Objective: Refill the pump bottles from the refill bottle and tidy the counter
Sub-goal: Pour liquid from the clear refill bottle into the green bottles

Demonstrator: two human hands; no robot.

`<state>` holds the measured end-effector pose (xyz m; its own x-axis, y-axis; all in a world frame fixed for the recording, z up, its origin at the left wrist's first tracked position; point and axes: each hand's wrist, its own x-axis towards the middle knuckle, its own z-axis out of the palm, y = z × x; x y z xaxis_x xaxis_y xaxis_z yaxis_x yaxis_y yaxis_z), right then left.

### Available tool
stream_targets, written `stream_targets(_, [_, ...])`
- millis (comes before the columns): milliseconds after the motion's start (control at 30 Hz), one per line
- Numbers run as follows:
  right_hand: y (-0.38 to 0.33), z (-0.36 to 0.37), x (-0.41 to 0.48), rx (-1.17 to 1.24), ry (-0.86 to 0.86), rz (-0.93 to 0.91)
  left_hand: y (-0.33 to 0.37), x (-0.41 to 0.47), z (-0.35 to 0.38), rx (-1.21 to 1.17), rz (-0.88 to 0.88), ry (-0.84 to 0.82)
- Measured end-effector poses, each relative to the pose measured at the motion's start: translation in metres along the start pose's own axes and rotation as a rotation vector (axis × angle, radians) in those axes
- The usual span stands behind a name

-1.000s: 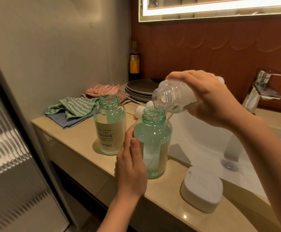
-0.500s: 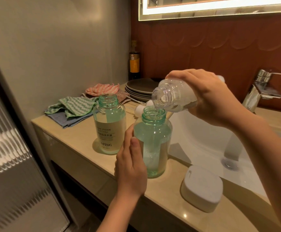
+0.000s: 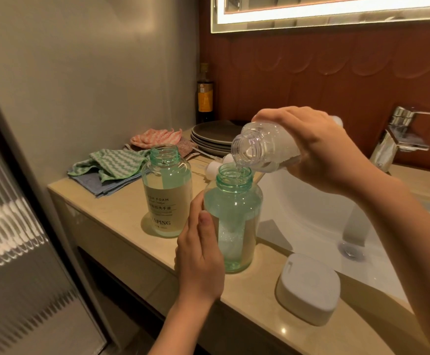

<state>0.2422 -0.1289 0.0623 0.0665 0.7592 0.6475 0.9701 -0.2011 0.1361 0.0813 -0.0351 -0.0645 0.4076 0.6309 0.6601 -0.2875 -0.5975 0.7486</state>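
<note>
Two green-tinted pump bottles stand uncapped on the beige counter [image 3: 121, 216]. My left hand [image 3: 199, 254] holds the nearer bottle [image 3: 234, 221] around its side, keeping it upright. My right hand [image 3: 318, 149] grips the clear refill bottle [image 3: 262, 147], tipped mouth-down to the left over the near bottle's neck, and a thin clear stream runs in. The second bottle [image 3: 166, 193], with a cream label, stands just left and behind, untouched. White pump heads [image 3: 217, 166] lie behind the bottles, partly hidden.
Folded green and blue cloths [image 3: 106, 167] and a pink cloth [image 3: 155, 137] lie at the counter's back left. Stacked dark plates [image 3: 213, 137] and a dark bottle [image 3: 205, 96] stand by the wall. A white soap box [image 3: 308, 285] sits beside the sink basin [image 3: 311, 216]; the faucet [image 3: 398, 137] is right.
The refill bottle has tipped slightly and its mouth sits a little closer over the near bottle's neck. Both hands keep their hold.
</note>
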Motion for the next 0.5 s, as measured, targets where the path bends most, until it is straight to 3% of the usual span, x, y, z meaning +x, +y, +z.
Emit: stream_targets(500, [-0.0002, -0.0011, 0.0004, -0.015, 0.004, -0.016, -0.0013, 0.0005, 0.0003, -0.017, 0.003, 0.005])
